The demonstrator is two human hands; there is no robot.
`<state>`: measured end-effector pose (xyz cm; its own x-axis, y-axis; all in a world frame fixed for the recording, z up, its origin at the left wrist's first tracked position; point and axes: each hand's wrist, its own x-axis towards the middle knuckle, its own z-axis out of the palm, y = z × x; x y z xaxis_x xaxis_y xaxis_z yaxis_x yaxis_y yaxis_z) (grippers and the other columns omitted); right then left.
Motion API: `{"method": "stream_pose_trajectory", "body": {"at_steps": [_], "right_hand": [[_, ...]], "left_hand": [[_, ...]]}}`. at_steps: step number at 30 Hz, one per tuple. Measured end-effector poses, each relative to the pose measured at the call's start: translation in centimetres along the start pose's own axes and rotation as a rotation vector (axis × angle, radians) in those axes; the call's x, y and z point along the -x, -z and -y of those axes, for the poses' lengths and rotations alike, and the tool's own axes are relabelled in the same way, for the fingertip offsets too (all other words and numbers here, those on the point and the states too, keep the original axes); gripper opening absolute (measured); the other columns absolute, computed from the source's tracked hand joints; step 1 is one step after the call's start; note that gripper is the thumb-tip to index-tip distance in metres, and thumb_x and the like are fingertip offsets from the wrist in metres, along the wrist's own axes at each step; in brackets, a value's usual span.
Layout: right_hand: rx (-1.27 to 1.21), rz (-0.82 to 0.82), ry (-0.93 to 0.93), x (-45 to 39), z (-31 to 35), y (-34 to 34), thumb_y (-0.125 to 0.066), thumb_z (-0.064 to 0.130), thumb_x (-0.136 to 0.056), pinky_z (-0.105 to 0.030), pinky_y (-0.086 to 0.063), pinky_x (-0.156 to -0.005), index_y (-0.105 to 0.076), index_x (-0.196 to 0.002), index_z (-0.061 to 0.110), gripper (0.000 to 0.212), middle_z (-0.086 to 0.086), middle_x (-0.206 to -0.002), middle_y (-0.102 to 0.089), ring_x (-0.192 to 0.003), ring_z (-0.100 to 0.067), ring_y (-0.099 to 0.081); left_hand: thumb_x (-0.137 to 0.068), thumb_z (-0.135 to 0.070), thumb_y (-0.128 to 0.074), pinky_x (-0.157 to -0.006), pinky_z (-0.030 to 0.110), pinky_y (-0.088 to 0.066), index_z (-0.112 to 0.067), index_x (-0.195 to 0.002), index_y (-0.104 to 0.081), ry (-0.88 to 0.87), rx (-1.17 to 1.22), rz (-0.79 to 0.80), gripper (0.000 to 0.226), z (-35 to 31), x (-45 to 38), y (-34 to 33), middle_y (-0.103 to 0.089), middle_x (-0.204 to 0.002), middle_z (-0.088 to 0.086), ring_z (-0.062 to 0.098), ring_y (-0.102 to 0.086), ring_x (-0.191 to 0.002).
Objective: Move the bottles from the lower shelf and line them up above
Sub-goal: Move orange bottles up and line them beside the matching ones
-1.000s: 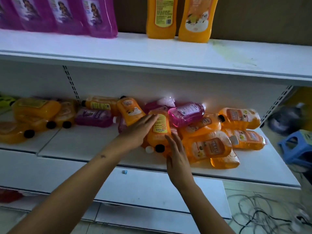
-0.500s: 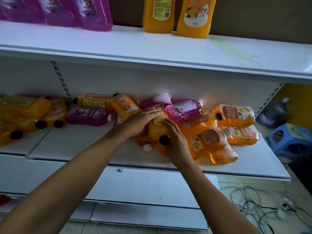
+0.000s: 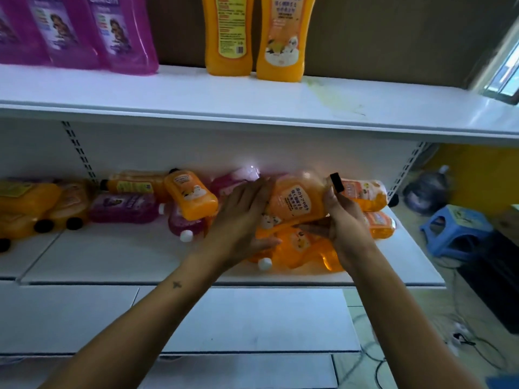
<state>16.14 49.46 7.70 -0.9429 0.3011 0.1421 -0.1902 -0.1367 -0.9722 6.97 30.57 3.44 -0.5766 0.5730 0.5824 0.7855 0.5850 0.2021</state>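
An orange bottle with a black cap [image 3: 297,199] is lifted off the pile on the lower shelf [image 3: 112,256], lying sideways with its cap to the right. My left hand [image 3: 241,214] grips its bottom end and my right hand [image 3: 341,217] grips its neck end. Below and around it lie several more orange bottles [image 3: 292,245] and purple bottles [image 3: 123,207] on their sides. On the upper shelf [image 3: 196,94] stand two orange bottles [image 3: 255,35] and, left of them, several purple bottles [image 3: 118,32].
The upper shelf has bare room right of the standing orange bottles, with a yellowish stain [image 3: 331,99] there. A blue plastic stool [image 3: 455,231] and cables [image 3: 463,341] are on the floor to the right. White panels [image 3: 247,318] lie below the shelf.
Both hands have closed round the orange bottle and raised it out of the pile, turning its black cap up to the right. The camera has moved closer.
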Motion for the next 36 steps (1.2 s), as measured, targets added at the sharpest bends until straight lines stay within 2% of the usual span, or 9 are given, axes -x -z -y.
{"method": "stream_pose_trajectory", "body": {"at_steps": [3, 6, 12, 15, 17, 22, 27, 32, 36], "right_hand": [[0.08, -0.02, 0.018, 1.1, 1.3, 0.1, -0.059, 0.069, -0.071, -0.033, -0.061, -0.059, -0.063, -0.094, 0.053, 0.028, 0.02, -0.091, -0.075, -0.087, -0.016, -0.076], [0.208, 0.039, 0.068, 2.4, 2.6, 0.5, -0.06, 0.072, -0.075, -0.025, -0.059, -0.056, -0.057, -0.106, 0.042, 0.043, 0.004, -0.093, -0.075, -0.074, -0.017, -0.075], [0.312, 0.24, 0.163, 4.3, 4.2, 1.8, -0.072, 0.078, -0.056, -0.013, -0.053, -0.079, -0.055, -0.123, 0.042, 0.078, 0.02, -0.114, -0.07, -0.109, 0.0, -0.065], [0.233, 0.233, 0.191, 4.5, 4.4, 1.0, -0.078, 0.075, -0.053, -0.016, -0.053, -0.085, -0.055, -0.13, 0.033, 0.091, 0.015, -0.117, -0.069, -0.114, -0.003, -0.064], [0.148, 0.33, 0.176, 4.3, 4.5, 0.4, -0.082, 0.066, -0.058, -0.023, -0.055, -0.086, -0.059, -0.125, 0.026, 0.081, 0.008, -0.112, -0.072, -0.111, -0.013, -0.067], [0.072, 0.508, 0.101, 3.8, 5.3, -4.0, -0.085, 0.057, -0.063, -0.028, -0.057, -0.079, -0.06, -0.117, 0.021, 0.07, 0.001, -0.101, -0.075, -0.1, -0.021, -0.072], [-0.01, 0.552, 0.171, 4.0, 6.4, -9.4, -0.084, 0.042, -0.07, -0.031, -0.058, -0.078, -0.065, -0.116, 0.019, 0.055, -0.005, -0.1, -0.075, -0.097, -0.024, -0.073], [0.208, 0.584, 0.407, 5.1, 8.4, -14.4, -0.084, 0.032, -0.072, -0.027, -0.059, -0.078, -0.058, -0.125, 0.021, 0.06, 0.005, -0.111, -0.069, -0.104, -0.017, -0.069], [0.304, 0.577, 0.625, 6.3, 9.2, -20.1, -0.084, 0.036, -0.074, -0.025, -0.059, -0.08, -0.058, -0.126, 0.017, 0.061, 0.008, -0.117, -0.067, -0.106, -0.009, -0.068]], "left_hand": [[-0.068, -0.05, -0.081, -0.104, 0.049, -0.04, -0.029, -0.151, -0.008, 0.07, 0.057, 0.006, 0.113, -3.1, 0.4, 0.3, -0.034, -0.149, 0.009, 0.026, -0.03, -0.133], [-0.071, -0.048, -0.078, -0.108, 0.038, -0.042, -0.034, -0.152, -0.012, 0.154, 0.458, 0.065, 0.105, -5.0, 1.3, 1.1, -0.033, -0.152, -0.001, 0.015, -0.035, -0.136], [-0.055, -0.08, -0.071, -0.083, 0.017, -0.055, -0.067, -0.133, -0.032, 0.321, 1.035, 0.223, 0.088, -7.2, 4.4, 5.2, -0.051, -0.131, -0.033, 0.0, -0.055, -0.121], [-0.058, -0.078, -0.072, -0.08, 0.02, -0.055, -0.06, -0.125, -0.052, 0.329, 1.262, 0.325, 0.072, -7.7, 5.3, 6.9, -0.061, -0.128, -0.019, 0.011, -0.061, -0.117], [-0.072, -0.065, -0.072, -0.083, 0.032, -0.056, -0.042, -0.131, -0.057, 0.333, 1.499, 0.437, 0.065, -7.7, 5.9, 7.6, -0.064, -0.128, -0.003, 0.022, -0.064, -0.115], [-0.079, -0.053, -0.073, -0.088, 0.058, -0.047, -0.011, -0.149, -0.033, 0.481, 1.926, 0.397, 0.091, -6.1, 8.2, 9.4, -0.05, -0.137, 0.025, 0.045, -0.057, -0.111], [-0.077, -0.063, -0.07, -0.103, 0.059, -0.041, -0.017, -0.141, -0.051, 0.565, 1.763, 0.135, 0.081, -3.7, 9.6, 12.3, -0.055, -0.138, 0.021, 0.044, -0.056, -0.121], [-0.073, -0.073, -0.065, -0.077, 0.029, -0.058, -0.032, -0.104, -0.077, 0.602, 1.328, -0.401, 0.053, -2.5, 11.2, 14.7, -0.076, -0.105, 0.002, 0.019, -0.072, -0.099], [-0.089, -0.064, -0.053, -0.074, 0.032, -0.056, -0.038, -0.105, -0.072, 0.516, 0.876, -0.711, 0.037, -0.6, 13.3, 17.5, -0.074, -0.1, 0.0, 0.015, -0.07, -0.094]]}}
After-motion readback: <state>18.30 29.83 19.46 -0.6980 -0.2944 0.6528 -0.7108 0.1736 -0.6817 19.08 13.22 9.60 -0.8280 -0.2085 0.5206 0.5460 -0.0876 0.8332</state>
